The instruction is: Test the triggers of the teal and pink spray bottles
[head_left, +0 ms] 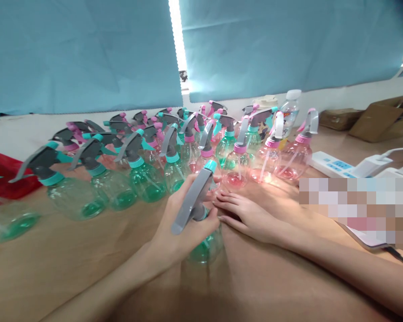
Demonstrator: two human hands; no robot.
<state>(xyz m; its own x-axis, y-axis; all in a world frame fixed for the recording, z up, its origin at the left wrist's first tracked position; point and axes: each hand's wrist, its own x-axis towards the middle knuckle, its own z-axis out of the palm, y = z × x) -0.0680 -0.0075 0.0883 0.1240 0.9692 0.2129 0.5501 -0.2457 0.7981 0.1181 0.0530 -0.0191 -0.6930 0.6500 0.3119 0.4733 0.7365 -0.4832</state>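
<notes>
A green spray bottle point(204, 251) with a grey and turquoise trigger head stands upright on the brown table point(137, 286), close to me. My left hand point(177, 223) is closed around its neck, below the spray head. Just to the right, my right hand point(243, 212) lies low over the table with its fingers stretched toward the bottle; whether the fingertips touch it is unclear. Behind both hands stand several more spray bottles, among them a green one point(149, 181) and a pink one point(235, 172).
On the right are a white power strip point(332, 165) with plugs, a blurred-out device and a cardboard box point(378, 118). A clear drink bottle point(290, 112) stands at the back. Red plastic point(10, 176) lies at the left, and blue curtains point(87, 53) hang behind the table.
</notes>
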